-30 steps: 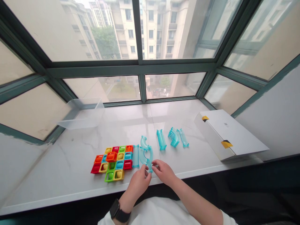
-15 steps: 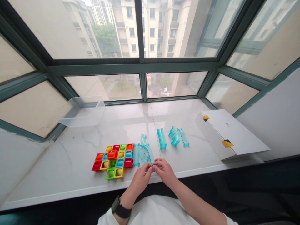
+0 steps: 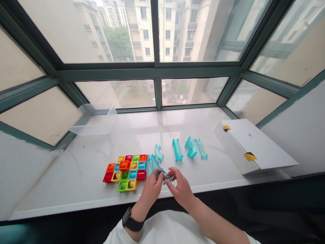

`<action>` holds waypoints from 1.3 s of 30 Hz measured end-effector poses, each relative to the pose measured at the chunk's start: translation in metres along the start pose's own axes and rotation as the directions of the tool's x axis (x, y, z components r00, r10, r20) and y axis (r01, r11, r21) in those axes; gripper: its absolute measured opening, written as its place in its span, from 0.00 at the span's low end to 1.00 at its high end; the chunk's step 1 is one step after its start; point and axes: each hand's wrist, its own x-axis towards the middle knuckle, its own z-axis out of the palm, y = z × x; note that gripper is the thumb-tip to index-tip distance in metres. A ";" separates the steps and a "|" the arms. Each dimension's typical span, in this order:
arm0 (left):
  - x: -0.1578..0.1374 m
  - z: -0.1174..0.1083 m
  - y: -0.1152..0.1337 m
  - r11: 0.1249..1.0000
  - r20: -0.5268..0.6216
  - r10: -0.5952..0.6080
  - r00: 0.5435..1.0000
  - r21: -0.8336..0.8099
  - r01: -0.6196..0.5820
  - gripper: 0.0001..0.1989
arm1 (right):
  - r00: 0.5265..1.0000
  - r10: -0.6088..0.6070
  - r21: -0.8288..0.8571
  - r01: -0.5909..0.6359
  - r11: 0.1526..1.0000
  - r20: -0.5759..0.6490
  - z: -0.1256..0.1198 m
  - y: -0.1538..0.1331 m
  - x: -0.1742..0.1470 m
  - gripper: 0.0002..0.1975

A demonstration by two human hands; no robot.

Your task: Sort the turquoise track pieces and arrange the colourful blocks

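A translucent blue marble-run track piece (image 3: 160,165) slants up and away from between my hands, raised over other blue pieces. My left hand (image 3: 153,183) is closed on its near part, fingers pinching it. At its near right end, the thumb and curled fingers of my right hand (image 3: 179,185) are around the piece; the exact contact is partly hidden. A short curved track piece (image 3: 158,153) lies just beyond. Left of my hands sit several square blocks in red, yellow, green and blue (image 3: 132,174), with an orange block (image 3: 124,165) on top.
Further right on the white marble sill (image 3: 142,135) lie a straight track piece (image 3: 177,149), nested curved tracks (image 3: 191,147) and another track piece (image 3: 201,149). A clear plastic bin (image 3: 98,127) stands back left, a white box (image 3: 256,145) at right. Windows (image 3: 157,73) enclose the sill.
The track piece in my hands is lifted and tilted more. My right fingers have spread from their pinch, and the view has shifted slightly.
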 end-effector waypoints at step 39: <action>0.008 0.014 0.045 0.565 -0.004 -0.140 0.990 -0.821 0.077 0.19 | 0.970 0.081 -0.419 0.023 0.908 0.228 -0.009 0.006 0.006 0.24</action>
